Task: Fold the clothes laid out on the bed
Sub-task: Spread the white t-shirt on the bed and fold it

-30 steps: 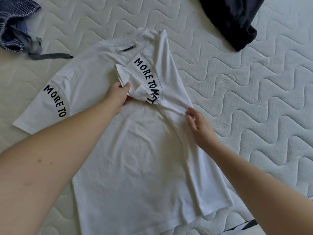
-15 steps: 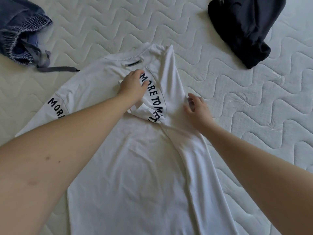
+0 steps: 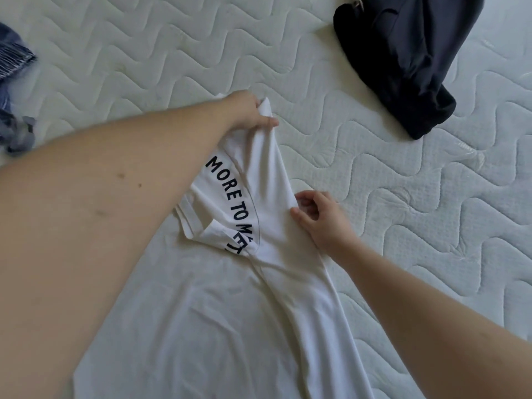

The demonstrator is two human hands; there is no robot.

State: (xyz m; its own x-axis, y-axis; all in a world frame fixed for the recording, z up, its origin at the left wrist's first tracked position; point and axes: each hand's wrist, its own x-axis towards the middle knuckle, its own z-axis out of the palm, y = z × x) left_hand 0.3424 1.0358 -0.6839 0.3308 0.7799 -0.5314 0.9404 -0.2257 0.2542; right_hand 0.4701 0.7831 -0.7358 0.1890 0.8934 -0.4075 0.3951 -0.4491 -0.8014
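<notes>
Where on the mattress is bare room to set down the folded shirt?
Bare quilting lies between the white T-shirt and the dark garment, and along the mattress beyond the right hand. Crowded: the far left, by the blue striped garment, and around the left hand.

Bed (image 3: 403,226): white quilted mattress with a wavy stitched pattern, filling the whole view under everything else.
</notes>
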